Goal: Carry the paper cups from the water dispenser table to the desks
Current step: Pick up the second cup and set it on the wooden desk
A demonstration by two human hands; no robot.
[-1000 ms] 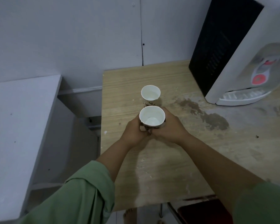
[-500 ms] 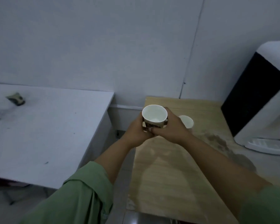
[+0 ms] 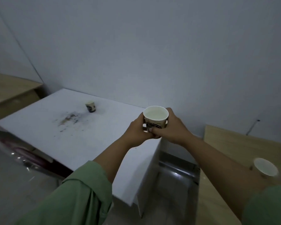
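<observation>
Both hands wrap around one paper cup (image 3: 155, 118) and hold it upright in the air, above the near right corner of a white desk (image 3: 81, 137). The left hand (image 3: 136, 130) grips the cup's left side and the right hand (image 3: 172, 129) grips its right side — the thumbs meet low on the printed front. The cup's mouth is open and pale inside; whether it holds liquid cannot be told.

A second cup (image 3: 90, 106) stands upright far back on the white desk, just beside a patch of dark stains (image 3: 68, 118). A third cup (image 3: 265, 166) sits on the wooden table (image 3: 243, 146) at the right, partly behind the right forearm, well apart from the held one.

A gap with a shiny floor (image 3: 177, 176) lies between desk and table. Green sleeves (image 3: 81, 195) cover both upper arms — the forearms are bare. Another wooden desk (image 3: 8, 90) shows at far left.
</observation>
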